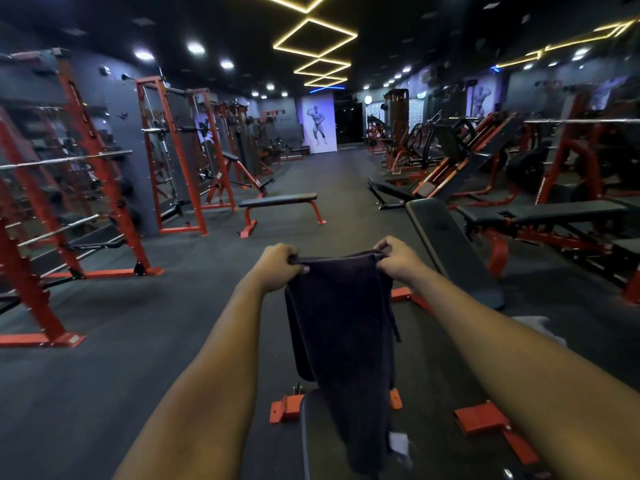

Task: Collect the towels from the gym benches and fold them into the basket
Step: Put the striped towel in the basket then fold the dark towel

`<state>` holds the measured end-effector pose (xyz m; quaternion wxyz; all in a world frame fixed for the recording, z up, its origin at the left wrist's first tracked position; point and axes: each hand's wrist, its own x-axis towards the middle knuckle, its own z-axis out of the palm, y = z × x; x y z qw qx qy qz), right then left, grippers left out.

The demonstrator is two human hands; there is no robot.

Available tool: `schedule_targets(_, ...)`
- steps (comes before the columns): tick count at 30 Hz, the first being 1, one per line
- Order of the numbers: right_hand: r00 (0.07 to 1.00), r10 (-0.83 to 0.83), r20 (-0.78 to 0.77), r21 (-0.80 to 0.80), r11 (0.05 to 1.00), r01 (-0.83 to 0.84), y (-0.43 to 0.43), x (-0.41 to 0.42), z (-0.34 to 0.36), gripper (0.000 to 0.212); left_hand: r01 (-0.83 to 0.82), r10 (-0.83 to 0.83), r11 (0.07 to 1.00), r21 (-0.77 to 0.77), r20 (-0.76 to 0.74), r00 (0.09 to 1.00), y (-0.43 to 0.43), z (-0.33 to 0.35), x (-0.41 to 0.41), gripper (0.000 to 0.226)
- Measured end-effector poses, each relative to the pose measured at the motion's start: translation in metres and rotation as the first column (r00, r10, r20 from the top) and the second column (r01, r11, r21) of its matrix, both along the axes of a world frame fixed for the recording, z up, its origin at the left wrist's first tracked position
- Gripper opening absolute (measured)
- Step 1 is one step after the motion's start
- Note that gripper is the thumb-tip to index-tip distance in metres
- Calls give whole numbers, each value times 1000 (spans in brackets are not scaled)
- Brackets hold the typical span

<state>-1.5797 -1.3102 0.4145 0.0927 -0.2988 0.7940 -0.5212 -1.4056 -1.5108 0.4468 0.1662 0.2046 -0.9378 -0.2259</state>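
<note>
A dark purple towel (341, 334) hangs lengthwise in front of me, held up at chest height. My left hand (278, 263) pinches its top left corner and my right hand (396, 258) pinches its top right corner, both arms stretched forward. The towel's lower end drapes down over the black pad of a bench (313, 434) right below me. A small white tag (398, 443) shows near the towel's bottom edge. No basket is in view.
A flat bench (277, 201) with red legs stands ahead in the aisle. An inclined bench (450, 247) and another bench (540, 214) stand to the right. Red racks (100, 161) line the left wall. Something pale (533, 323) lies on the floor behind my right arm.
</note>
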Motion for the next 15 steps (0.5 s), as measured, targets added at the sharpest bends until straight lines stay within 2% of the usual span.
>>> schedule_targets(2,972,224,65,69,971,-228,0,7,6,46,50,-52,998,-44,-54,997,9,11,-9,30)
schedule_targets(3,928,355,112,97,926,-366,-1,14,12,59,80,-85,994,-78,-64,994,14,15,-14,30)
schedule_targets(5,862,492,123,154,848,-507,-11,29,22,70,132,-143,984,-119,-85,986,26,26,-19,28)
schedule_targets(7,897,434,-87,208,888,-409,-27,35,26,49,142,-156,986,-86,-179,971,30,28,-23,25)
schedule_targets(9,907,282,-311,125,959,-256,-39,39,29,20,138,-96,983,123,-296,950,24,15,-18,31)
schedule_targets(10,908,214,-361,44,976,-213,-41,39,31,14,138,-67,962,236,-286,956,21,3,-14,36)
schedule_targets(11,913,139,-384,-17,987,-158,-43,39,33,12,137,-67,941,309,-227,972,20,-10,-9,39)
schedule_targets(13,926,7,-379,-57,998,-31,-44,35,39,14,94,-86,956,279,-41,995,16,-33,-1,37)
schedule_targets(15,934,44,-354,37,999,-32,-43,31,43,13,48,-59,979,198,54,997,12,-40,3,31)
